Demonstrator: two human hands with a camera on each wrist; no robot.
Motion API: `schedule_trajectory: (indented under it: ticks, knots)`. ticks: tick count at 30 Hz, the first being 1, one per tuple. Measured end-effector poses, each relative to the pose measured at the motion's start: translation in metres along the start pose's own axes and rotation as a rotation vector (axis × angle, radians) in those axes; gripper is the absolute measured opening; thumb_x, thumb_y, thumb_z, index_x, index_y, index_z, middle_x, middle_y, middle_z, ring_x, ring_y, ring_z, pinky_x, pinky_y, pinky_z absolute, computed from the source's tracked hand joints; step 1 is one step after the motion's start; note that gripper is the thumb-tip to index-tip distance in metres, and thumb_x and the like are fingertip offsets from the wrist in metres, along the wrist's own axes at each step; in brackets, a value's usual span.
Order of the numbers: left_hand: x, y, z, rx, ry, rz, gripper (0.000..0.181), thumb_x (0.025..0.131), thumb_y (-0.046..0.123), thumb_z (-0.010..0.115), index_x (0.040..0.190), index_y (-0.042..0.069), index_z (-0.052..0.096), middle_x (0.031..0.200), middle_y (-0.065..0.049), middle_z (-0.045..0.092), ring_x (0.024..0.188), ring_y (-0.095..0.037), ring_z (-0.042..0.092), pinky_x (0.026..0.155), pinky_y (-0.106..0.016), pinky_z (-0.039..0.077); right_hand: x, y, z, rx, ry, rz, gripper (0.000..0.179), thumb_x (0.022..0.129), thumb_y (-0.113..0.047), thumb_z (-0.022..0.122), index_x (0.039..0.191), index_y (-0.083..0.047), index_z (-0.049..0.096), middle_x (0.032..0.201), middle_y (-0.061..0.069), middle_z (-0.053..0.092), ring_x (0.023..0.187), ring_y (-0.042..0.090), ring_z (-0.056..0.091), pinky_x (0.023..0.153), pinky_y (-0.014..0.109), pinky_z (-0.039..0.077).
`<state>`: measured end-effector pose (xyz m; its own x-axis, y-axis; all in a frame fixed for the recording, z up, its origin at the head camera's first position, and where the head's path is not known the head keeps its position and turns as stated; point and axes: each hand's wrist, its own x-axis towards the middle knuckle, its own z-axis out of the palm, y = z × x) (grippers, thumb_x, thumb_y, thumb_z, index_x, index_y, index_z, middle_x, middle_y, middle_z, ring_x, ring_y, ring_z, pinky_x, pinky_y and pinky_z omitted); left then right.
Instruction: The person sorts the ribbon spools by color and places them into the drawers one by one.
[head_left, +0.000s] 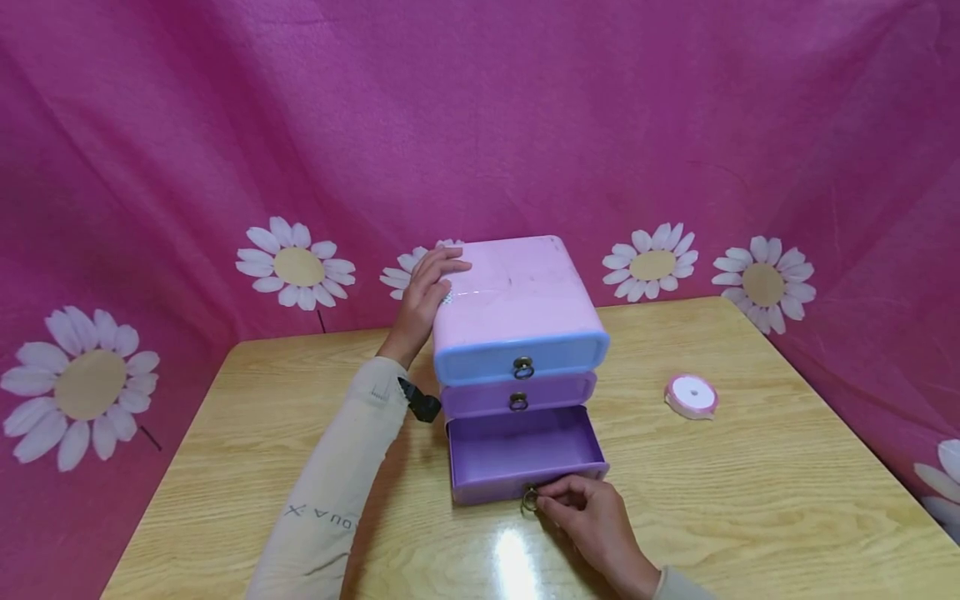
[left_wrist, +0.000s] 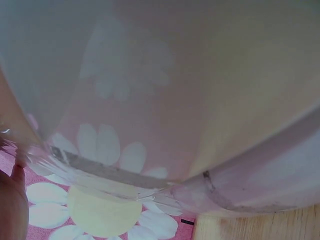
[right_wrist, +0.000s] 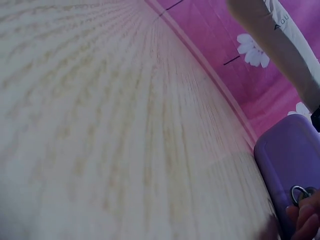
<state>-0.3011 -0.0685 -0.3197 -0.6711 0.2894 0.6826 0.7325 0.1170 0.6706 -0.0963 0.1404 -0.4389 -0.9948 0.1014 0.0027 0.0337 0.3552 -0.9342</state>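
Observation:
A small chest of drawers [head_left: 517, 292] with a pink top stands on the table, its upper drawer front [head_left: 480, 360] blue and the two below purple. The bottom drawer [head_left: 480, 492] is pulled out, and nothing shows inside it. My right hand [head_left: 592, 521] pinches the ring pull [head_left: 529, 500] on that drawer's front; the ring pull [right_wrist: 299, 194] and fingertips also appear at the edge of the right wrist view. My left hand [head_left: 427, 300] rests on the chest's upper left edge, fingers lying over the top. In the left wrist view the chest's glossy side [left_wrist: 150, 100] fills most of the picture.
A roll of white ribbon or tape with a pink rim [head_left: 692, 395] lies on the wooden table [head_left: 750, 483], right of the chest. Behind the table hangs a pink cloth [head_left: 480, 117] printed with white daisies.

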Motion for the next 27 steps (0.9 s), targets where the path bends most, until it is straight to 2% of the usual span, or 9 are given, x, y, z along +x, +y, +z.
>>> schedule_trajectory:
  ticks: [6,17,27]
  knots:
    - [0.000,0.001,-0.001,0.005,0.005,-0.005,0.031,0.087,-0.002,0.037,0.111,-0.007,0.057,0.131,-0.021,0.042,0.134,-0.023,0.018,0.109,-0.038,0.008,-0.008,-0.007,-0.003,-0.006,-0.020,-0.028,0.006,0.071,-0.003,0.072,0.075,-0.004,0.068,0.067,0.005,0.066,0.051,0.002,0.051,0.048,0.019,0.044]
    - [0.001,0.001,0.000,0.012,0.004,-0.010,0.032,0.087,0.001,0.037,0.111,-0.007,0.056,0.131,-0.021,0.042,0.134,-0.023,0.018,0.109,-0.036,0.006,-0.013,-0.011,-0.006,0.012,-0.059,0.033,0.006,0.072,-0.002,0.071,0.077,-0.001,0.068,0.066,0.010,0.065,0.049,0.005,0.053,0.047,0.020,0.045]
    - [0.001,0.001,0.000,0.009,0.007,-0.025,0.032,0.087,-0.001,0.037,0.111,-0.006,0.057,0.131,-0.021,0.042,0.135,-0.021,0.017,0.109,-0.038,0.007,-0.017,-0.006,-0.009,0.023,-0.091,0.042,0.007,0.073,-0.003,0.071,0.079,0.000,0.068,0.068,0.011,0.066,0.049,0.005,0.053,0.047,0.020,0.045]
